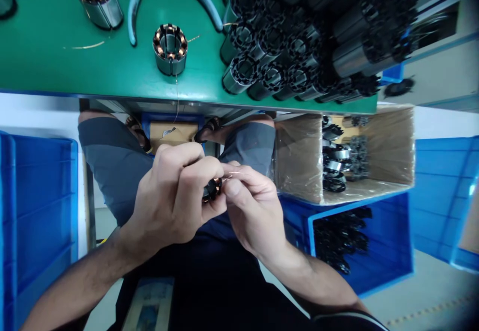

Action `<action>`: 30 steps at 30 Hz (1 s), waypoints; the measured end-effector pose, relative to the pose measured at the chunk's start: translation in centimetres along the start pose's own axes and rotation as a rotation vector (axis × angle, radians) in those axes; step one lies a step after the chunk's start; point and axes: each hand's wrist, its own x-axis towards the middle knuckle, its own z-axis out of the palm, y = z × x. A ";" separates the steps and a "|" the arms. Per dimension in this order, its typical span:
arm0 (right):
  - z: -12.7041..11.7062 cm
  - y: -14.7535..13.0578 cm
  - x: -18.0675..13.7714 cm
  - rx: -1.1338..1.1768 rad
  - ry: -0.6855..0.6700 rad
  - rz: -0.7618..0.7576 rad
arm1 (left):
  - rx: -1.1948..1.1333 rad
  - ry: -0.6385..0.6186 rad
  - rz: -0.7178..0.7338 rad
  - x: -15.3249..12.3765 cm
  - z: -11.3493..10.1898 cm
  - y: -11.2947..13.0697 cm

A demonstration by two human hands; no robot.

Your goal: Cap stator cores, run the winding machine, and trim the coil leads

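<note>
My left hand point(174, 193) is wrapped round a motor stator point(212, 189), of which only the black slotted end with some copper shows. Close against it, my right hand point(254, 206) pinches a thin copper wire point(232, 173) between thumb and fingers. Both hands are over my lap, in front of the bench edge. A wound stator point(170, 64) with copper coils stands on the green bench point(202, 79), a loose wire hanging from it over the edge. Another wound stator point(103, 11) is farther back to the left.
Blue-handled pliers point(136, 9) lie at the bench's back. Stacked stators point(239, 76) fill its right part. A cardboard box point(299, 156) of metal parts is at right, above a blue crate point(392, 241) holding black parts. Another blue crate point(45, 211) is at left.
</note>
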 end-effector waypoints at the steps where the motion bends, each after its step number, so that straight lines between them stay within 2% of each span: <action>1: 0.1 0.0 0.1 0.003 0.011 0.003 | 0.013 -0.008 0.010 -0.1 0.0 -0.1; 4: 0.1 -0.2 0.4 0.000 -0.006 0.013 | 0.046 -0.041 0.042 -0.2 0.0 -0.2; 7: -0.6 -0.7 0.8 -0.056 -0.080 -0.004 | 0.049 -0.086 0.047 -0.1 -0.4 -0.1; 9: -1.4 -1.5 1.5 -0.179 -0.139 -0.072 | 0.026 -0.123 0.033 0.2 -1.0 0.1; 11: -2.3 -2.8 2.4 -0.381 -0.218 -0.225 | -0.065 -0.166 -0.019 0.7 -1.5 0.2; 13: -3.2 -4.5 3.4 -0.625 -0.336 -0.421 | -0.270 -0.287 -0.170 1.1 -1.6 -0.2; 15: -4.0 -6.2 4.1 -0.826 -0.506 -0.573 | -0.617 -0.530 -0.431 1.2 -1.2 -1.0; 17: -4.7 -7.3 4.2 -0.946 -0.636 -0.568 | -0.946 -0.795 -0.688 0.5 -0.6 -2.0; 18: -4.9 -7.6 4.0 -0.962 -0.653 -0.499 | -1.031 -0.831 -0.767 -0.1 -0.3 -2.3; 19: -5.2 -7.6 3.7 -0.946 -0.631 -0.396 | -1.025 -0.781 -0.793 -0.8 -0.1 -2.5; 20: -5.3 -7.5 3.3 -0.903 -0.583 -0.268 | -0.923 -0.666 -0.756 -1.5 0.0 -2.5; 22: -5.5 -7.1 2.5 -0.764 -0.492 -0.018 | -0.549 -0.366 -0.494 -2.7 -0.1 -2.0; 24: -5.4 -6.7 2.1 -0.629 -0.480 0.147 | -0.219 -0.197 -0.165 -3.1 -0.4 -1.0; 25: -5.4 -6.6 2.1 -0.607 -0.488 0.164 | -0.138 -0.175 -0.052 -3.0 -0.5 -0.5; 26: -5.3 -6.6 2.2 -0.630 -0.499 0.125 | -0.126 -0.173 -0.009 -2.5 -0.7 -0.1; 27: -5.3 -6.7 2.6 -0.688 -0.517 0.029 | -0.180 -0.202 -0.043 -2.0 -0.9 0.2; 28: -5.3 -6.8 3.1 -0.764 -0.544 -0.097 | -0.295 -0.276 -0.134 -1.3 -1.2 0.4; 30: -5.7 -7.3 4.5 -0.896 -0.620 -0.334 | -0.613 -0.525 -0.372 0.0 -1.8 0.3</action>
